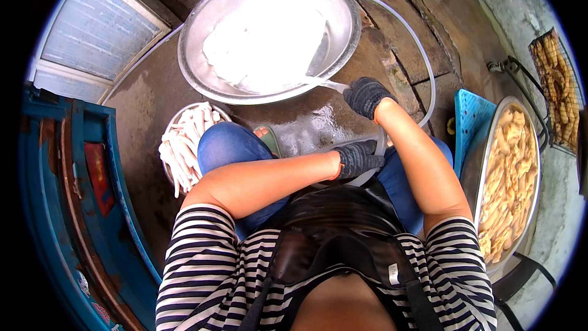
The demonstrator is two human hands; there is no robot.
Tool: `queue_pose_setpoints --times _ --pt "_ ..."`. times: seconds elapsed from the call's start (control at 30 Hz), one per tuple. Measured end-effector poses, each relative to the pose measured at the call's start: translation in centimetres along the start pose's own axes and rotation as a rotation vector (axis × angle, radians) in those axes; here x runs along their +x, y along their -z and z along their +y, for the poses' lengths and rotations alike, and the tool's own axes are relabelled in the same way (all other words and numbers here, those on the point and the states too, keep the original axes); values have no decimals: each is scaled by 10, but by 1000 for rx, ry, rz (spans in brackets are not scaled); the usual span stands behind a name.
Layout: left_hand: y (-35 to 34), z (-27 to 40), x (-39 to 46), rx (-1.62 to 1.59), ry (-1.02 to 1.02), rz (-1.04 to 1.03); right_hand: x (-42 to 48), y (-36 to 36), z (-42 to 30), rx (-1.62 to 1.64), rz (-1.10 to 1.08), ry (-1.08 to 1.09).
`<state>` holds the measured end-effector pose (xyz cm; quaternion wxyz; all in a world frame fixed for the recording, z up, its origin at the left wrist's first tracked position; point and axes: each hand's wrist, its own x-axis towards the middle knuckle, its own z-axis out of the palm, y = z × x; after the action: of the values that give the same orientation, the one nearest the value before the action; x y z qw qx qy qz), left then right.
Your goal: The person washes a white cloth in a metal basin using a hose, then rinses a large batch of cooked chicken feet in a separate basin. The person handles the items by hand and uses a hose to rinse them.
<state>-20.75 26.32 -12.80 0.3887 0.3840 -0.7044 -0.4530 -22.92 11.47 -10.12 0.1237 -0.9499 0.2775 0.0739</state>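
My right hand (pixel 369 97), in a dark knitted glove, grips a clear plastic hose (pixel 337 85) near its end, just outside the lower right rim of a large metal basin (pixel 202 80). The hose's tip reaches over that rim. Glare whitens the basin's contents, so I cannot tell what they are. Lower down, my left hand (pixel 358 158), gloved alike, holds another stretch of the hose above my lap. A small metal bowl heaped with pale chicken feet (pixel 186 135) stands beside my left knee.
To the right, a big metal tub (pixel 481 184) holds yellowish poultry pieces (pixel 510 170), beside a blue perforated plastic crate (pixel 473 119). A wire rack of browned pieces (pixel 555 87) is at the far right. A worn blue cabinet (pixel 92 170) stands left. The hose loops over wet stone flooring (pixel 413 14).
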Motion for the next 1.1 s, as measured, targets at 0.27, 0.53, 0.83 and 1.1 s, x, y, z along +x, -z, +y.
queue_pose_setpoints --times 0.27,0.53,0.83,1.1 --pt "-4 4 3 -568 599 203 2 30 1 148 211 -198" --pt "-6 4 -5 -871 446 414 1 42 10 1035 149 -417" --pt "12 41 -2 -947 497 446 -13 61 8 1600 143 -615" --pt "10 39 -9 -995 470 446 -7 59 8 1455 93 -579"
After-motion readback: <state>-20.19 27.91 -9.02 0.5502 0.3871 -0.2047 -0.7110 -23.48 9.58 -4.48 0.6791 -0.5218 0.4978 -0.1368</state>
